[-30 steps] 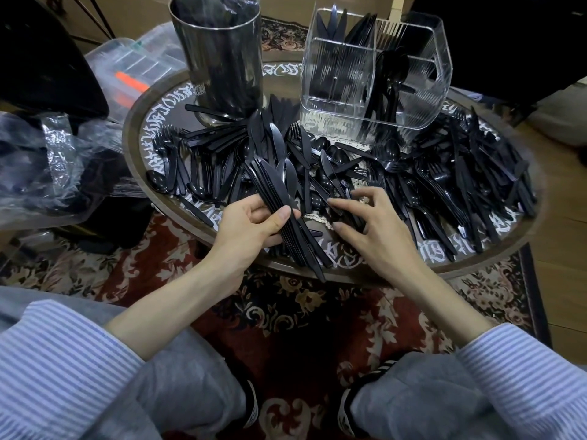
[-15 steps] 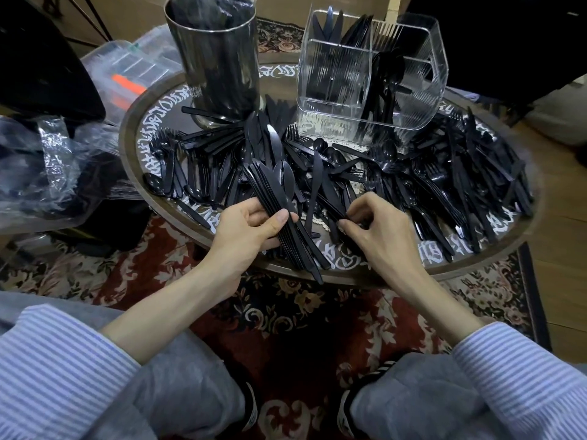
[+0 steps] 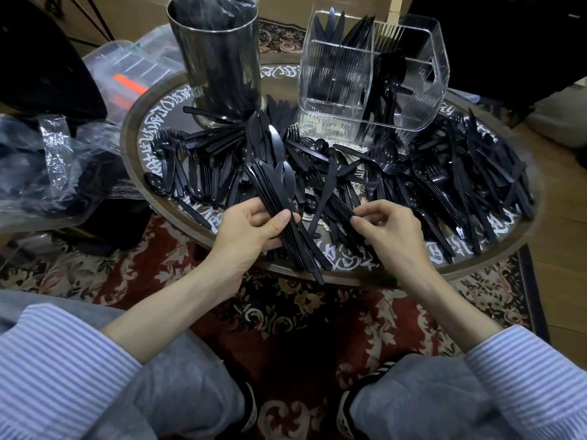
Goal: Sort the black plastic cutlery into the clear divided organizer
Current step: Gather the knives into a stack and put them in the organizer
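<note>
Left hand (image 3: 251,228), frame centre, grips a bundle of knives (image 3: 282,201), thumb across the handles. Right hand (image 3: 386,228) beside it, fingers curled into the loose cutlery (image 3: 444,185); whether they pinch a piece, cannot tell. Organizer (image 3: 374,74), upper right, holds some knives, forks and spoons. Judged early: most cutlery unsorted on tray (image 3: 495,262). Tray lettering white, ornate, unreadable.

Striped blue-white sleeves (image 3: 54,354) — grey trousers (image 3: 178,392), perhaps sneakers (image 3: 251,404).
</note>
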